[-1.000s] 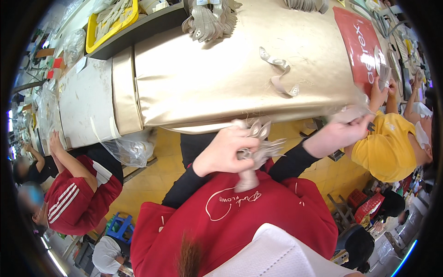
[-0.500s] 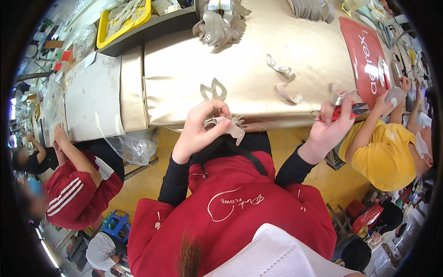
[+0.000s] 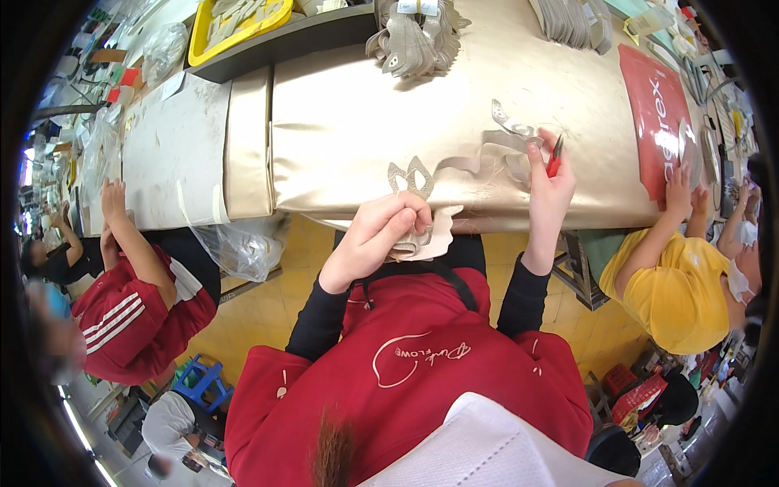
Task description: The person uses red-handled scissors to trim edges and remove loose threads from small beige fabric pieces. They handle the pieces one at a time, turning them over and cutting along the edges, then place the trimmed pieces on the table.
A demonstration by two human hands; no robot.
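My left hand (image 3: 380,237) is closed on a beige strap piece (image 3: 441,232) whose scalloped end hangs below the fingers. Above those fingers stands a glittery piece with two pointed, cut-out loops (image 3: 411,178). My right hand (image 3: 552,195) is raised over the table's front edge, with red-handled snips (image 3: 555,159) in the palm, dark tip upward. Beside its thumb and fingertips lies a curling beige strip (image 3: 462,164) with a silvery patterned end (image 3: 508,122). Whether the fingertips pinch this strip I cannot tell. Loose threads hang near the left hand.
A bundle of grey cut pieces (image 3: 415,45) lies at the far middle, another stack (image 3: 568,24) at the far right. A dark box (image 3: 284,45) with a yellow tray (image 3: 197,50) stands far left. A red sheet (image 3: 649,105) lies right. Co-workers sit on both sides.
My right hand has moved left and forward to the curling strip, the snips still in it. My left hand has shifted slightly right in the picture with its piece. The strip has spread out leftward.
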